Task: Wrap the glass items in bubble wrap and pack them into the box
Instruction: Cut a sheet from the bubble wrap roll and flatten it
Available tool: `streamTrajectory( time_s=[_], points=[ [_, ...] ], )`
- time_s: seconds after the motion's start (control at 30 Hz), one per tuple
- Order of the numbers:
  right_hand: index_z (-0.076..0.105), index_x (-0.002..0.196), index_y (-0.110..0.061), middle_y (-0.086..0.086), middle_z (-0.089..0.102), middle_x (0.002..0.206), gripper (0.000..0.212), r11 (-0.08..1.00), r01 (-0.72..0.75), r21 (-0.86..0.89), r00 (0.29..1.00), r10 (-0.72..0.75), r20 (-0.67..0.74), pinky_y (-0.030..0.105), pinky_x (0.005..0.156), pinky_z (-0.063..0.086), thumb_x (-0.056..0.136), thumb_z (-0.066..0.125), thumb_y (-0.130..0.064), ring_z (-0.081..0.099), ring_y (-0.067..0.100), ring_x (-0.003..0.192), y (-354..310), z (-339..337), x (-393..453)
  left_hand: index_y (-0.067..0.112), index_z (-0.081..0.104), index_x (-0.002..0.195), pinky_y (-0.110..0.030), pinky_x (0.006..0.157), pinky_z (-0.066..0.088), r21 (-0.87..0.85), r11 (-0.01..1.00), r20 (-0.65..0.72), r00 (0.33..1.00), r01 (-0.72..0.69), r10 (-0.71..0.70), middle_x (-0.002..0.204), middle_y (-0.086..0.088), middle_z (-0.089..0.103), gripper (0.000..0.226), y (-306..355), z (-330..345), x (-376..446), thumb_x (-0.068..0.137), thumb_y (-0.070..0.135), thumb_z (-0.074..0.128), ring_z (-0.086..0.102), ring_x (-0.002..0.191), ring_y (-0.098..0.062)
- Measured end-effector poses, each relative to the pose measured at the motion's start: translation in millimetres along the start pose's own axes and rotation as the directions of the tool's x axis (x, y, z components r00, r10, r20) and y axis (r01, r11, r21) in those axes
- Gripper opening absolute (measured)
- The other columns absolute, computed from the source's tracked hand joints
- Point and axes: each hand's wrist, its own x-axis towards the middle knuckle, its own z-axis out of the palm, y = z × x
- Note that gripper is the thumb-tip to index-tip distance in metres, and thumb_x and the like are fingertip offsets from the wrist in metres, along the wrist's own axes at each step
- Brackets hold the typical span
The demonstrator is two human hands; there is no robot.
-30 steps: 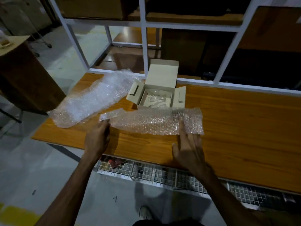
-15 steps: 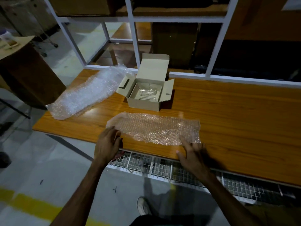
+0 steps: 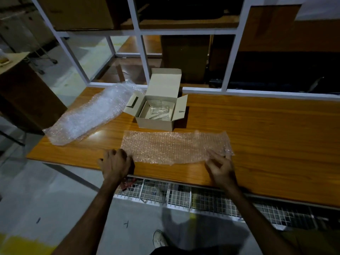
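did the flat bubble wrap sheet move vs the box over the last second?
Yes. The flat bubble wrap sheet came toward the table's near edge, opening a gap from the cardboard box.

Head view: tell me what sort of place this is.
Probably a warehouse or packing area. A long wooden workbench stands under a white metal shelf frame holding large cardboard cartons, wire mesh baskets hang below its edge, and the concrete floor carries a yellow painted marking.

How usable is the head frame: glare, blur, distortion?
Head view: dim overall; a glare spot on the table left of the flat bubble wrap; right hand motion-blurred; glasses in the box faint; shelf frame bowed by the wide lens.
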Motion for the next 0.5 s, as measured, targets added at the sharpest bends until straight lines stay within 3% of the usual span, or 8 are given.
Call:
streamTrajectory(
  time_s=[0.07, 0.13, 0.2, 0.27, 0.33, 0.4, 0.47, 0.5],
  points=[
    [0.067, 0.133, -0.006, -0.017, 0.051, 0.134, 0.035, 0.975, -0.016, 0.22, 0.998, 0.03, -0.063, -0.003, 0.081, 0.043, 0.098, 0.065, -0.001, 0.051, 0.007, 0.12, -1.7, 0.7, 7.0, 0.026, 0.069, 0.11, -0.059, 0.105, 0.037, 0.023, 1.0, -0.003, 1.0, -0.015, 0.015, 0.127, -0.008, 0.065, 0.039, -0.3, -1.2, 2.3, 0.098, 0.06, 0.053, 0.053, 0.125, -0.029],
    [0.068, 0.131, -0.011, -0.022, 0.057, 0.128, 0.034, 0.906, -0.069, 0.419, 0.984, 0.132, -0.123, 0.019, 0.097, 0.052, 0.099, 0.063, 0.001, 0.057, 0.017, 0.127, 0.6, -1.4, 17.9, 0.026, 0.07, 0.109, -0.06, 0.107, 0.035, 0.038, 0.999, 0.004, 1.0, -0.007, 0.007, 0.127, -0.007, 0.065, 0.034, 2.7, -4.3, 5.2, 0.098, 0.055, 0.056, 0.052, 0.126, -0.029],
    [0.069, 0.131, -0.011, -0.003, 0.062, 0.142, 0.036, 0.83, -0.141, 0.54, 0.946, 0.274, -0.174, 0.039, 0.102, 0.054, 0.097, 0.065, 0.002, 0.057, 0.026, 0.131, 7.7, -5.3, 31.0, 0.024, 0.071, 0.108, -0.062, 0.108, 0.033, 0.071, 0.997, 0.018, 1.0, 0.009, -0.01, 0.128, -0.008, 0.063, 0.033, 4.4, -5.0, 8.6, 0.098, 0.051, 0.056, 0.051, 0.127, -0.029],
    [0.073, 0.124, -0.01, 0.01, 0.064, 0.142, 0.031, 0.783, -0.239, 0.574, 0.9, 0.401, -0.172, 0.039, 0.093, 0.056, 0.096, 0.066, 0.001, 0.063, 0.025, 0.116, 13.4, -9.7, 41.1, 0.021, 0.071, 0.106, -0.063, 0.11, 0.033, 0.109, 0.994, 0.022, 1.0, 0.017, -0.02, 0.13, -0.009, 0.061, 0.033, 3.7, -3.1, 10.0, 0.099, 0.05, 0.055, 0.049, 0.128, -0.029],
    [0.075, 0.109, -0.016, 0.014, 0.069, 0.132, 0.022, 0.834, -0.28, 0.475, 0.903, 0.397, -0.164, 0.042, 0.09, 0.056, 0.095, 0.067, 0.0, 0.066, 0.027, 0.108, 20.2, -13.6, 46.0, 0.019, 0.07, 0.104, -0.063, 0.11, 0.033, 0.137, 0.99, 0.016, 1.0, 0.019, -0.022, 0.13, -0.01, 0.06, 0.034, 2.1, -1.5, 8.8, 0.101, 0.048, 0.054, 0.049, 0.128, -0.03],
    [0.075, 0.111, -0.012, 0.012, 0.06, 0.147, 0.019, 0.932, -0.263, 0.251, 0.935, 0.31, -0.173, 0.035, 0.093, 0.052, 0.097, 0.067, -0.003, 0.062, 0.031, 0.123, 24.7, -17.5, 45.7, 0.016, 0.068, 0.1, -0.064, 0.11, 0.034, 0.156, 0.987, 0.013, 1.0, 0.025, -0.027, 0.13, -0.012, 0.06, 0.03, 2.5, -1.6, 5.7, 0.1, 0.044, 0.057, 0.049, 0.127, -0.031],
    [0.073, 0.125, -0.002, 0.01, 0.042, 0.162, 0.029, 0.972, -0.202, -0.122, 0.966, 0.177, -0.188, 0.032, 0.105, 0.044, 0.097, 0.067, -0.008, 0.048, 0.031, 0.14, 30.0, -21.3, 42.3, 0.015, 0.066, 0.108, -0.064, 0.111, 0.035, 0.174, 0.984, 0.007, 1.0, 0.025, -0.027, 0.137, -0.013, 0.058, 0.031, 8.3, -4.1, 0.0, 0.092, 0.041, 0.069, 0.047, 0.133, -0.033],
    [0.073, 0.124, -0.002, 0.011, 0.039, 0.163, 0.03, 0.934, -0.139, -0.328, 0.976, 0.074, -0.203, 0.039, 0.112, 0.042, 0.096, 0.067, -0.01, 0.043, 0.033, 0.145, 33.2, -21.3, 39.2, 0.015, 0.064, 0.118, -0.064, 0.112, 0.034, 0.177, 0.984, -0.005, 1.0, 0.016, -0.015, 0.145, -0.015, 0.055, 0.04, 13.0, -5.4, -2.8, 0.089, 0.041, 0.074, 0.044, 0.138, -0.035]
  ],
)
